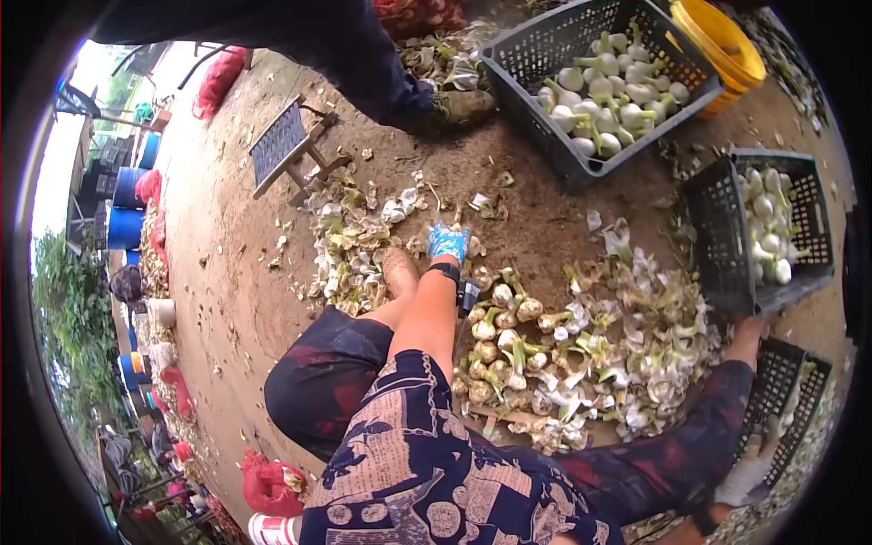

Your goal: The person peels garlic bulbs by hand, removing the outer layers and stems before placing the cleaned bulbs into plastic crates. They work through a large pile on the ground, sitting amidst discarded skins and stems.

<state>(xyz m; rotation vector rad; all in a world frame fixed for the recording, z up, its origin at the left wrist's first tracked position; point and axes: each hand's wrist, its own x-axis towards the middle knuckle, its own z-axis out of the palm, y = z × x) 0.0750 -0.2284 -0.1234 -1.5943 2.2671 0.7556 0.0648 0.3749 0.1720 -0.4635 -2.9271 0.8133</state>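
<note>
The left hand (448, 242), blue-gloved, reaches beyond the pile of dirty white bulbs (498, 331) on the ground. The right hand (749, 472), white-gloved, lies on a black plastic crate (799, 381). I cannot tell either grip. Leaning on this crate may tip it.

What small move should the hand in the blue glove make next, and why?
Probably draw the left hand a little toward the pile of untrimmed bulbs and take the nearest one. The hand lies stretched out over loose peels, where no whole bulb shows, while the right hand rests at the black crate.
</note>
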